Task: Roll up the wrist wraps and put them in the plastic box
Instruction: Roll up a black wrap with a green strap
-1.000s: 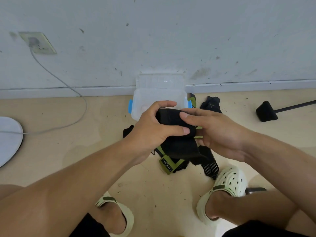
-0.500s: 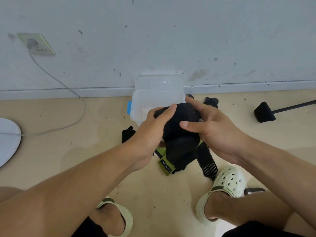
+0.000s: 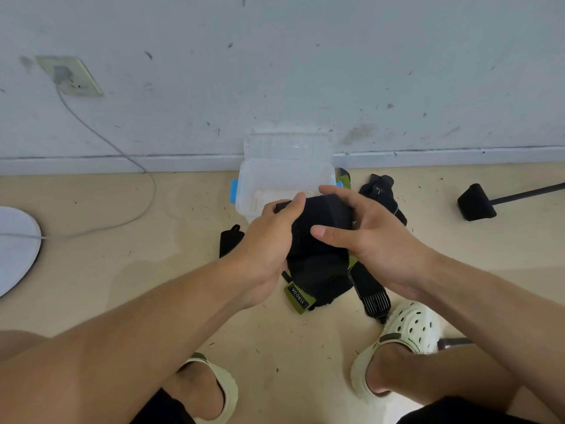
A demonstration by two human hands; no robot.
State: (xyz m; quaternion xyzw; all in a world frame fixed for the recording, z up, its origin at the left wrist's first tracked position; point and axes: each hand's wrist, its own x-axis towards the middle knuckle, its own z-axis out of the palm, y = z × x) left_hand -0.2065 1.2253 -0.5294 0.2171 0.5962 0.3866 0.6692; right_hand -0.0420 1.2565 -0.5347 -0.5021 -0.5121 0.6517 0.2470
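A black wrist wrap [image 3: 324, 215] is partly rolled between both hands, just in front of the clear plastic box [image 3: 260, 182]. My left hand [image 3: 269, 240] grips the roll from the left, fingers curled over its top. My right hand [image 3: 363, 231] holds it from the right, thumb across the front. The loose tail with an olive-green label [image 3: 298, 298] hangs down to the floor. The box stands open against the wall, its lid [image 3: 287, 145] leaning back and blue latches on its sides.
More black wraps [image 3: 382, 194] lie on the floor right of the box, and a black piece [image 3: 229, 240] lies left of my hands. A black-headed tool [image 3: 475, 203] rests at right. A white disc [image 3: 15, 246] and cable lie at left. My feet in pale clogs are below.
Both hands have carried the roll up and away from me, closer to the box, and the roll has grown tighter. The right hand's fingers have shifted over the top.
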